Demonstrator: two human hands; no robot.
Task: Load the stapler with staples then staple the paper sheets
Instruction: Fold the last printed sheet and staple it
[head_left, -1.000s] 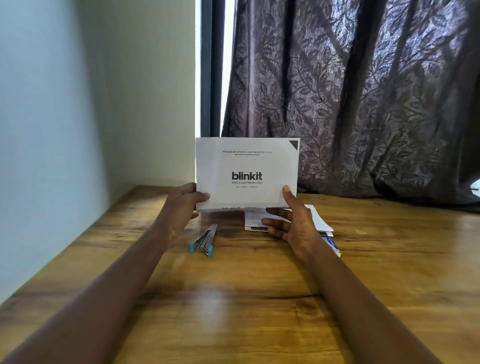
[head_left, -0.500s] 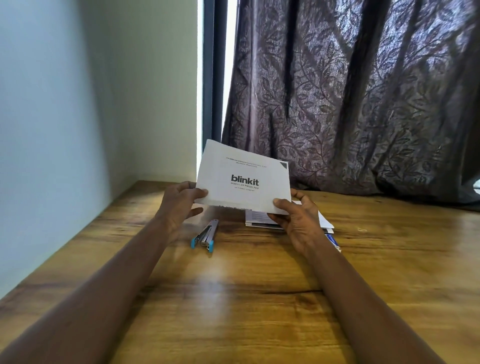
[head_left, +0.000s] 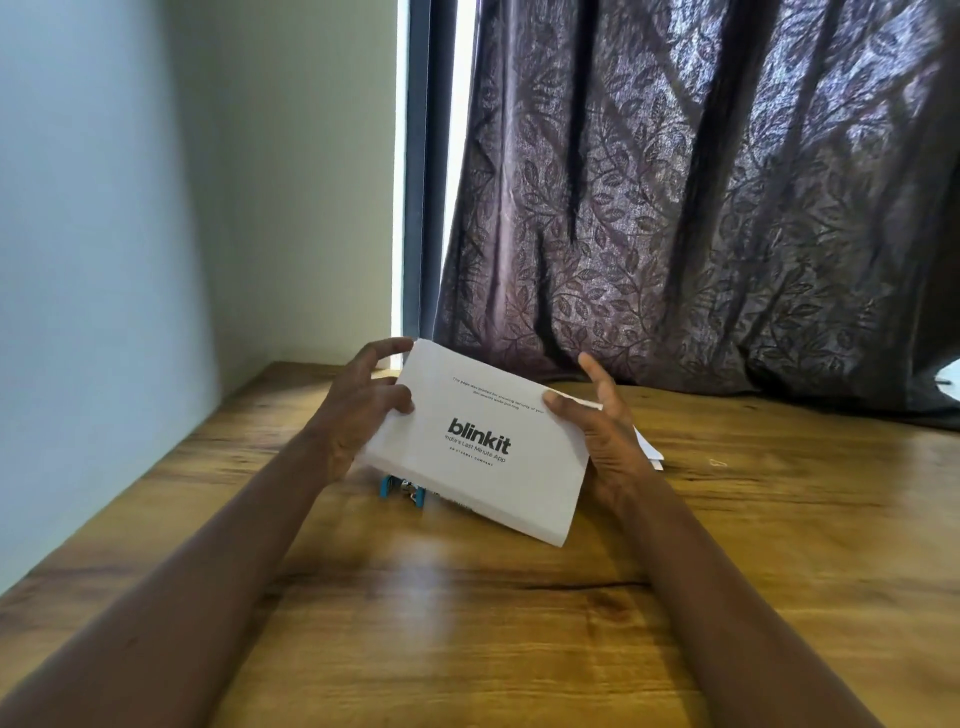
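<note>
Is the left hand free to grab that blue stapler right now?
Probably not yet. The left hand grips the paper sheets, which hang over the stapler and hide most of it. It lies close beneath that hand, though, so letting go should open the way.

A grained wooden worktop (head_left: 467, 639) is set into a corner, bounded on the left by a pale, plain wall (head_left: 130, 208). The back is covered by a dark purple curtain (head_left: 701, 208) patterned with leaves, beside which a dark window frame (head_left: 423, 208) and a strip of bright daylight (head_left: 399, 208) are seen
</note>
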